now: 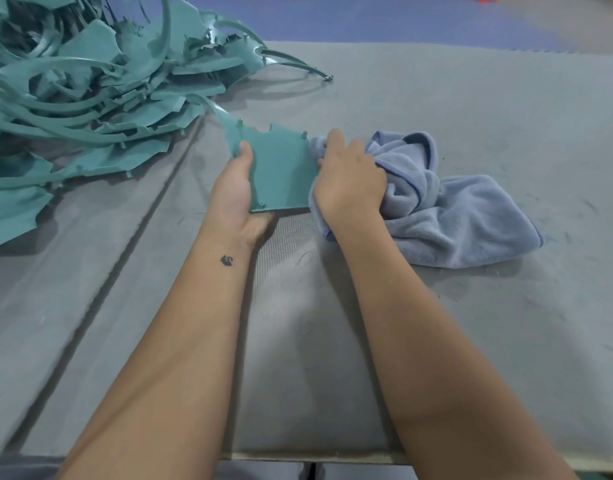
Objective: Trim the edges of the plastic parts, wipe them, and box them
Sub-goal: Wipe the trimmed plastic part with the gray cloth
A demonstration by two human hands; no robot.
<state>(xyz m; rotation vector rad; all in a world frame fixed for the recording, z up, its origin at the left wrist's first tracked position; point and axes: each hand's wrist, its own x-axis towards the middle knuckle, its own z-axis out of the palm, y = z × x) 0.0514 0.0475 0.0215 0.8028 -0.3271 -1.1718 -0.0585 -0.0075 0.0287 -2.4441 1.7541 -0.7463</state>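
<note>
A flat teal plastic part [281, 168] with small pegs along its edges is held just above the grey table. My left hand [237, 192] grips its left edge, thumb on top and fingers underneath. My right hand [350, 178] grips a bunched pale blue cloth [447, 216] and presses it against the part's right edge. Most of the cloth trails onto the table to the right.
A big heap of teal plastic parts and curved strips [90, 91] fills the far left of the grey padded table [471, 323]. A seam runs diagonally across the table on the left. Thin plastic shavings lie scattered on the surface. The table's near edge is at the bottom.
</note>
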